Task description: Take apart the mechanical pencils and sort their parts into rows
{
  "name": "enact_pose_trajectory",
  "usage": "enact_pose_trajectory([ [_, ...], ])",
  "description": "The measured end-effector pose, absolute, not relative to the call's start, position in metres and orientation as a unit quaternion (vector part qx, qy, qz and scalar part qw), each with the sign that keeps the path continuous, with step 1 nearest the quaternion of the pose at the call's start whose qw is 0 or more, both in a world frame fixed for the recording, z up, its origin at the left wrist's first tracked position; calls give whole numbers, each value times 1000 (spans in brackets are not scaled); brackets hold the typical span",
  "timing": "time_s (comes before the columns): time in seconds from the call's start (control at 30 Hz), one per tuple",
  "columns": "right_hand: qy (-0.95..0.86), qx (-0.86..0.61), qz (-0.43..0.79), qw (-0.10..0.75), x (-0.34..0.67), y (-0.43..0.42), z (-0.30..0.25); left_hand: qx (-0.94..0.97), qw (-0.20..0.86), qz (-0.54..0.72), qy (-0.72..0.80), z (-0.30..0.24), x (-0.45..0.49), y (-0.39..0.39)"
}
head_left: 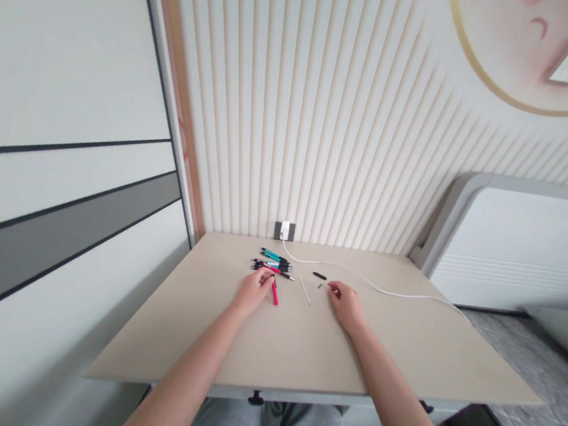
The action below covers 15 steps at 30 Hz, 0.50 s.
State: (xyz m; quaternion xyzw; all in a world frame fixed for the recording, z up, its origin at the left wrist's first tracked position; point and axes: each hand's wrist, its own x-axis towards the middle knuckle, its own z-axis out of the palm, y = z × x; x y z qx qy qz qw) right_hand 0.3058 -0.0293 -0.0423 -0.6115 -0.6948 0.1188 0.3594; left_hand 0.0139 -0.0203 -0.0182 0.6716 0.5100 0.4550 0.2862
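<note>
1. Head view: we saw a beige table (pixel 295 355) against a ribbed wall (pixel 299 107).
2. Our left hand (pixel 253 290) pinched a pink barrel (pixel 275 296), before pens (pixel 274 255) near the table's back edge.
3. Our right hand (pixel 347 303) curled; its grasp we couldn't tell.

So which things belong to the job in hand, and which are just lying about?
Likely the job: pink barrel at left hand; thin white rod; black piece; tiny piece near right hand; pens.
Apparently incidental: white cable; wall plug.
</note>
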Motion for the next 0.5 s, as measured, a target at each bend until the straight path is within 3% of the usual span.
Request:
enact_pose_trajectory([
  [0.5,-701,-602,88,372,304,-35,-36,731,166,400,528,-20,18,-21],
])
